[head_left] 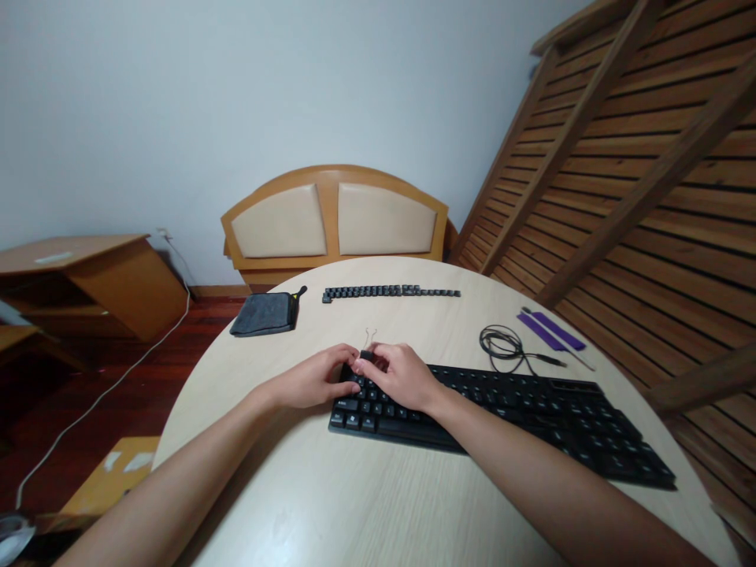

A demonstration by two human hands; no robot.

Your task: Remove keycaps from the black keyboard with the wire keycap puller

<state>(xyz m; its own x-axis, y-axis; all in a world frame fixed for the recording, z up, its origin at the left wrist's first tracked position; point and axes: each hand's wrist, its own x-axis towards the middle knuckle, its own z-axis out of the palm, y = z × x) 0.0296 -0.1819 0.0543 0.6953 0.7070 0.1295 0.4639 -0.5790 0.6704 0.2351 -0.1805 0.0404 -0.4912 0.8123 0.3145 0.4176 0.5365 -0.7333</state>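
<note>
A small black keycap puller (367,355) with two thin wire prongs pointing away from me is between my hands, above the left end of a black keyboard (413,429). My right hand (405,374) pinches it between thumb and fingers. Curled around its other side, my left hand (322,378) has its fingertips against the puller, while its thumb lies lower, over the keys. My hands hide the keyboard's upper left part. Beyond them, a row of loose black keycaps (378,291) stretches across the back of the table.
A dark grey cloth pouch (264,313) lies at the back left. To the right are a coiled black cable (502,346), purple strips (549,329) and a thin brush-like tool (567,349). The round table (265,488) stands before a wooden headboard (331,213); slatted wood panels (626,157) lean at right.
</note>
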